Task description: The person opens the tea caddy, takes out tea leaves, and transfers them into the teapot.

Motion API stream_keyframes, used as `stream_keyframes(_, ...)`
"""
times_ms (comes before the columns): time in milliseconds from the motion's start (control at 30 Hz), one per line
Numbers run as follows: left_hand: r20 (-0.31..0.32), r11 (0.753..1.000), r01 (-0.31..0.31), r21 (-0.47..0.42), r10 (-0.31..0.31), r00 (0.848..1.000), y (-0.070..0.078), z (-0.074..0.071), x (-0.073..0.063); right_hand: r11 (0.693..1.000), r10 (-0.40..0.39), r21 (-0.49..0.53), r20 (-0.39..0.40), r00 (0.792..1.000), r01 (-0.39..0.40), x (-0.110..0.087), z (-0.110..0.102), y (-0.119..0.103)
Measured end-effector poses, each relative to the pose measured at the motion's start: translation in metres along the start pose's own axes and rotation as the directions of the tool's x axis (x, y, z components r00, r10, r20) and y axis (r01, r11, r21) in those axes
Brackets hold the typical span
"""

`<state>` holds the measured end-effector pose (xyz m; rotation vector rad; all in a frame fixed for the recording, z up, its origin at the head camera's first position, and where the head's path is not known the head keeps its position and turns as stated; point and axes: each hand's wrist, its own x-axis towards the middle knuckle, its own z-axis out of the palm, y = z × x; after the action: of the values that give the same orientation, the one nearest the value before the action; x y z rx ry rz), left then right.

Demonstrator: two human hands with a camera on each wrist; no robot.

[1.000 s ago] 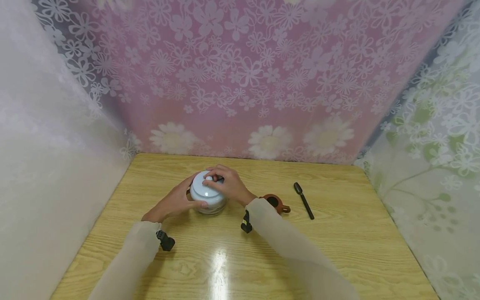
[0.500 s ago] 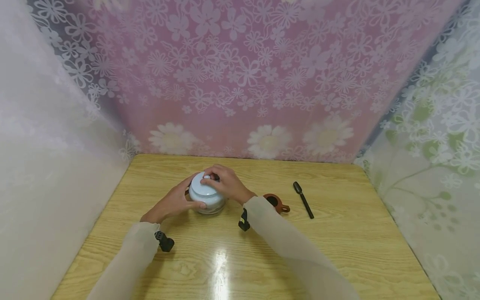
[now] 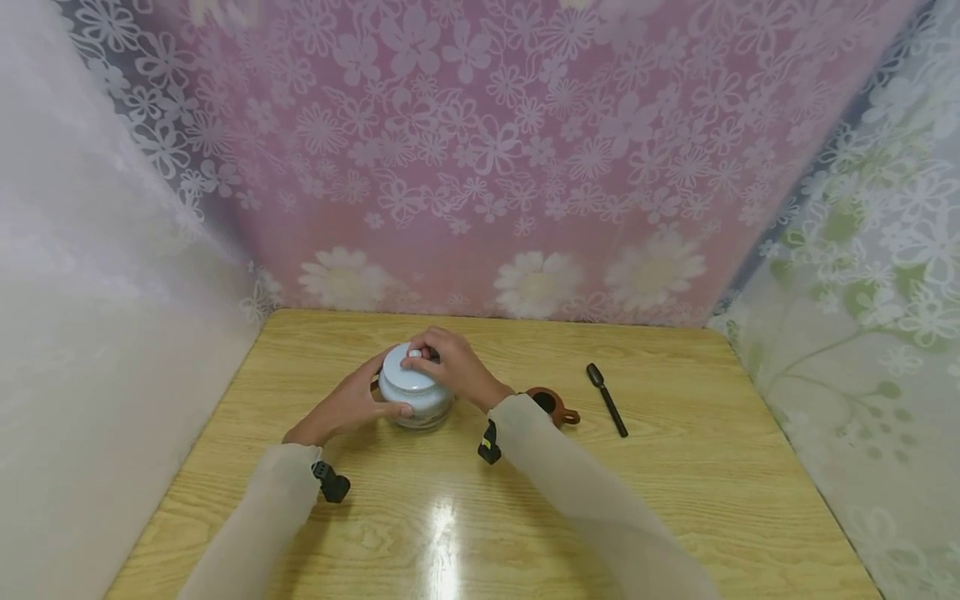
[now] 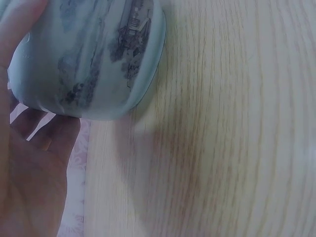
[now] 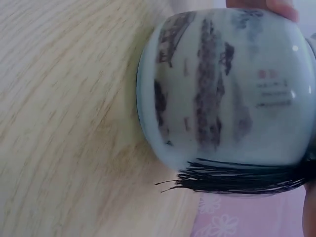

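Observation:
A pale blue ceramic jar point(image 3: 416, 408), painted with a dark landscape, stands on the wooden table. My left hand point(image 3: 352, 404) grips its side, with the thumb across the front and the fingers behind. In the left wrist view the palm point(image 4: 37, 177) shows below the jar's wall. From above, my right hand point(image 3: 461, 367) pinches the knob of the jar lid point(image 3: 405, 375), which sits over the jar's mouth. A black tassel point(image 5: 237, 177) hangs along the jar's side in the right wrist view. The far side of the jar is hidden.
A small reddish-brown clay pot point(image 3: 572, 417) with a handle and dark inside stands right of the jar, partly behind my right sleeve point(image 3: 555, 467). Farther right lies a black spoon point(image 3: 611, 408). Flowered curtains point(image 3: 480, 167) hang behind the table point(image 3: 712, 467) and along both sides.
My right hand and the lid have shifted very slightly to the left. My left hand keeps its grip on the jar; the pot and spoon have not moved.

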<state>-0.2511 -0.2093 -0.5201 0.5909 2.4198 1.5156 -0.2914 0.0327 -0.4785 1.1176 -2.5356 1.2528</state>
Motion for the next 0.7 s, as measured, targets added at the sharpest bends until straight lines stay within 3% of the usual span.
stream_keyframes(200, 0.0, 1.0, -0.006, -0.018, 0.006, 1.0, 0.0, 0.001, 0.0, 0.997, -0.064, -0.049, -0.029, 0.998, 0.063, -0.004, -0.002, -0.009)
stream_keyframes(700, -0.017, 0.997, 0.069, 0.036, -0.068, 0.998, 0.005, 0.001, -0.002, 0.999, -0.033, -0.011, -0.097, 0.995, 0.033, -0.046, -0.022, -0.032)
